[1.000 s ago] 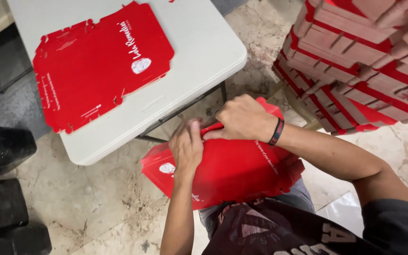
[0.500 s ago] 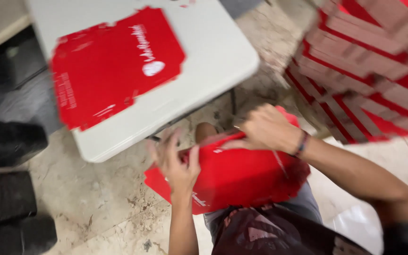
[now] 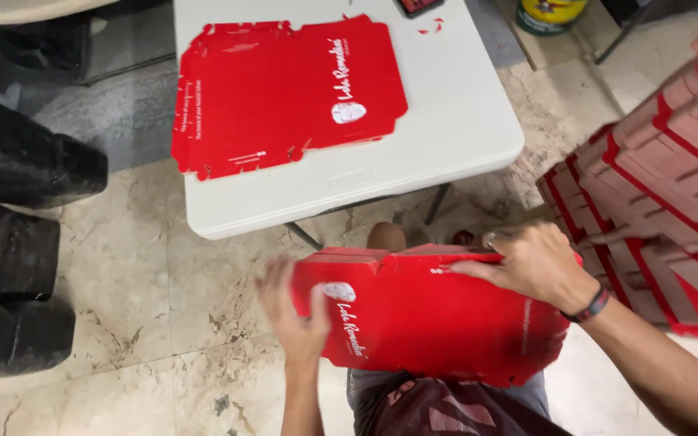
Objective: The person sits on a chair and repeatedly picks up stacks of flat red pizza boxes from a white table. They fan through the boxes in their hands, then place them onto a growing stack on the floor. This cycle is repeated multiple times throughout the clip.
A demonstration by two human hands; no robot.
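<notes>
A red cardboard box blank (image 3: 438, 319) rests on my lap, partly folded along its far edge. My left hand (image 3: 296, 311) grips its left end, thumb on the printed top; the hand is blurred. My right hand (image 3: 531, 262), with a dark wristband, holds down the folded far edge near the right end. A stack of flat red box blanks (image 3: 284, 93) lies on the white folding table (image 3: 454, 121) in front of me.
Piles of folded red boxes (image 3: 664, 186) stand close on my right. Dark glossy shapes (image 3: 18, 234) sit on the marble floor (image 3: 155, 291) at the left. A yellow-lidded can (image 3: 551, 14) stands beyond the table.
The view has tilted up, so the table and the flat blanks show more fully. My left hand has slid to the blank's left end; my right hand stays on the far edge.
</notes>
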